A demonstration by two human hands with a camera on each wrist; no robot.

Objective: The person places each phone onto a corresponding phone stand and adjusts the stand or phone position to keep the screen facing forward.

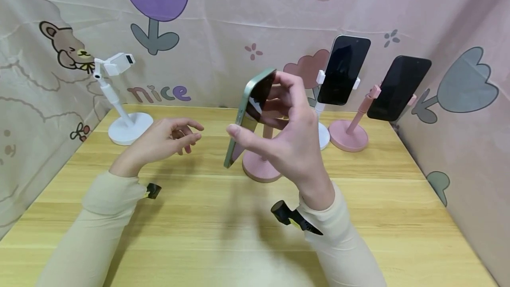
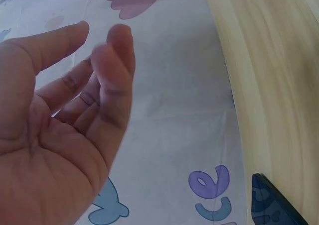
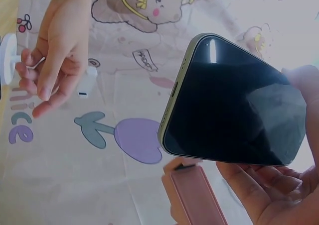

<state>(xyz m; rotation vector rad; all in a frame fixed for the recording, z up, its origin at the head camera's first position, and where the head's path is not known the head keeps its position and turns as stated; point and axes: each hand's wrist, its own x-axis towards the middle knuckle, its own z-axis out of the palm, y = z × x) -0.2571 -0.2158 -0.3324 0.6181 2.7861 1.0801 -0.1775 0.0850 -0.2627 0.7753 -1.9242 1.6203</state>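
My right hand point(image 1: 296, 134) grips a green-edged smartphone point(image 1: 250, 109) by its sides, thumb on one edge and fingers on the other. The phone is tilted above the table, its dark screen point(image 3: 224, 105) filling much of the right wrist view. Behind it stands a pink phone stand point(image 1: 260, 171), mostly covered by the phone and hand; its pink holder point(image 3: 197, 195) shows below the phone in the right wrist view. Over the table to the left, my left hand point(image 1: 163, 138) holds nothing, its fingers loosely bent, near a white phone stand point(image 1: 129, 128).
At the right, a dark phone point(image 1: 344, 70) sits in a white stand point(image 1: 323, 136); beside it another phone point(image 1: 399, 87) is held by a pink stand point(image 1: 348, 138). A printed cloth point(image 1: 223, 56) hangs behind the wooden table point(image 1: 191, 234).
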